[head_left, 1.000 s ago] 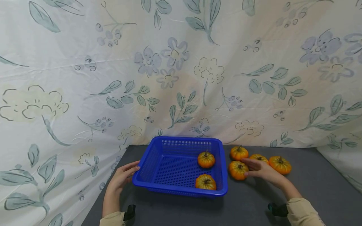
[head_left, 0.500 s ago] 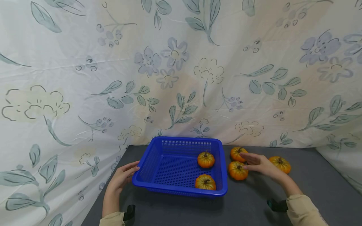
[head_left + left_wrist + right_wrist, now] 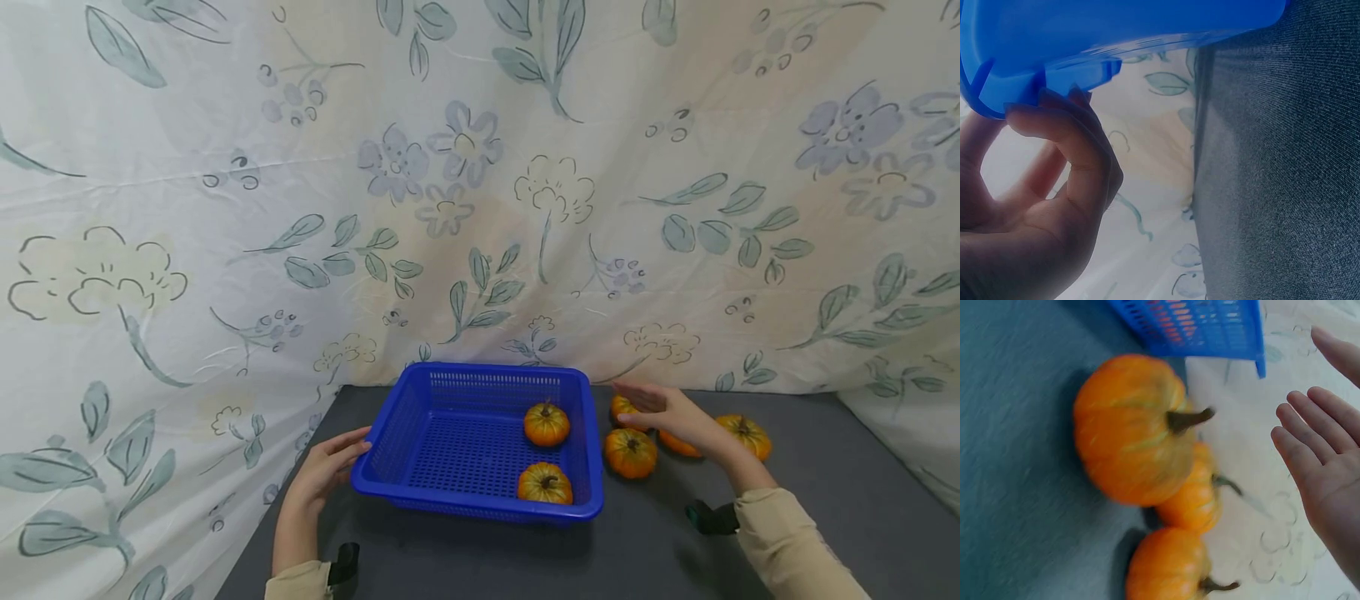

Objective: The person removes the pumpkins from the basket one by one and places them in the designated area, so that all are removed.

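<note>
My left hand (image 3: pixel 321 471) grips the left rim of a blue plastic basket (image 3: pixel 457 454), and in the left wrist view its thumb and bent fingers pinch the rim edge. Inside the basket, along its right side, sit two small orange pumpkins, a back one (image 3: pixel 547 426) and a front one (image 3: pixel 545 484). My right hand (image 3: pixel 678 417) hovers with extended fingers over more pumpkins to the right of the basket. Nothing is in its grasp. The nearest pumpkin (image 3: pixel 631 454) lies below the thumb; the pumpkin behind it (image 3: pixel 621 408) is partly hidden by the fingers.
Another pumpkin (image 3: pixel 678 445) shows partly beneath the right hand, and one more pumpkin (image 3: pixel 746 435) lies farther right, near the wrist. A dark grey tabletop (image 3: pixel 465 558) carries everything. Behind it hangs a floral cloth (image 3: pixel 480 317).
My right hand has moved left and up over the pumpkins, uncovering part of the one beneath it. My left hand and the basket have stayed in place.
</note>
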`<state>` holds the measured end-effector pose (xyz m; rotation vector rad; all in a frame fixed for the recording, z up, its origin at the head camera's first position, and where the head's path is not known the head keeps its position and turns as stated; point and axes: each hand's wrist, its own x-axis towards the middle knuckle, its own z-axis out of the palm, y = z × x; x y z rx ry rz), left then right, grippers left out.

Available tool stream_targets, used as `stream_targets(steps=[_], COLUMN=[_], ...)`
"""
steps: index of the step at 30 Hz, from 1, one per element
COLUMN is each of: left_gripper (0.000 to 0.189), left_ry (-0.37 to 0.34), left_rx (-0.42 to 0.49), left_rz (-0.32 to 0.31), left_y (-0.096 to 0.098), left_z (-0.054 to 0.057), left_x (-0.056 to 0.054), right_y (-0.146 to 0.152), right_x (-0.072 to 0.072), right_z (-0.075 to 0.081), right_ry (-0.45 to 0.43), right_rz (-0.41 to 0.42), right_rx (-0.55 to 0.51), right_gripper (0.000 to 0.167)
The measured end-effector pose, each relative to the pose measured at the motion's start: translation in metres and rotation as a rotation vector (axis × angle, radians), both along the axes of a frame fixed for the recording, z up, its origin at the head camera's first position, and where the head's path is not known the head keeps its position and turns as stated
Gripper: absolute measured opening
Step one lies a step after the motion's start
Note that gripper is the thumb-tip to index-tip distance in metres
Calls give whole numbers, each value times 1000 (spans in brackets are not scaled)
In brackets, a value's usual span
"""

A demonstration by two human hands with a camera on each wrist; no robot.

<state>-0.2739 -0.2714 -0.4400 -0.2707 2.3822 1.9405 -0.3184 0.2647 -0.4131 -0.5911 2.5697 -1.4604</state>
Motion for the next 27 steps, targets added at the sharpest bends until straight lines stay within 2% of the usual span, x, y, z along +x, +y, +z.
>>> stream_targets(steps=[3, 8, 14, 20, 24, 27], left_gripper=[57, 57, 57, 56, 56, 57], left_ry=[3, 1, 3, 4, 6, 8], left_rx=[-2, -7, -14, -7, -7, -12], left_rz=[0, 3, 3, 5, 1, 1], left_y=[0, 1, 2, 2, 1, 1], left_z=[0, 1, 0, 0, 0, 0], left_x=[1, 1, 0, -1, 0, 0], right_y=[-7, -20, -41, -62, -73, -81], right_x=[-4, -7, -11, -15, -16, -17], right_z=[7, 18, 31, 38, 41, 42], right_ry=[-23, -12, -10, 31, 27, 19], right_rz=[3, 33, 20, 63, 109, 110], right_rx=[0, -8, -18, -40, -76, -86], right_gripper=[74, 69, 67, 66, 66, 65])
